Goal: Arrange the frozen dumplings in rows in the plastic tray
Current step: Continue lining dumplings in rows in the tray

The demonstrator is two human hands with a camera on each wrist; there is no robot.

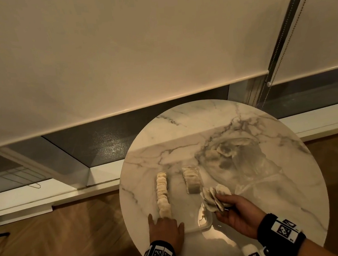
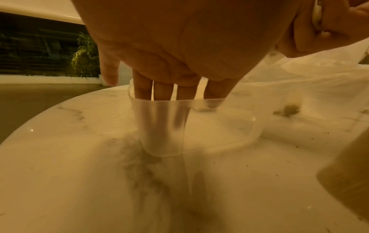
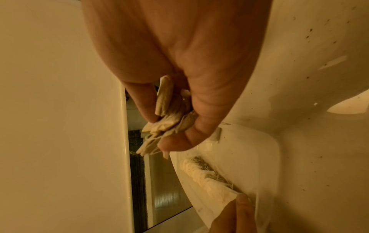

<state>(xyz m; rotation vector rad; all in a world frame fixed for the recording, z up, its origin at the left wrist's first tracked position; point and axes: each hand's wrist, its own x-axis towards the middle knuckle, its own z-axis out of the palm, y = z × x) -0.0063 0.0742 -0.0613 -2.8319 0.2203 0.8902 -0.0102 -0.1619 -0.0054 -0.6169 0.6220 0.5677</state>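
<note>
A clear plastic tray [image 1: 206,223] sits on the near half of the round table. It holds a long left row of pale dumplings [image 1: 163,193] and a shorter right row [image 1: 192,180]. My left hand [image 1: 164,225] reaches over the tray's near wall [image 2: 163,123] with straight fingers [image 2: 165,89], and the fingertips touch the near end of the left row [image 3: 205,176]. My right hand [image 1: 234,208] hovers at the tray's near right corner. It grips a bunch of several dumplings [image 1: 213,198] [image 3: 167,113] between thumb and fingers.
The marble table [image 1: 205,123] stands by a window with roller blinds. A crumpled clear plastic bag [image 1: 236,156] [image 2: 299,82] with more dumplings lies right of and behind the tray. Wooden floor lies to the left below the table edge.
</note>
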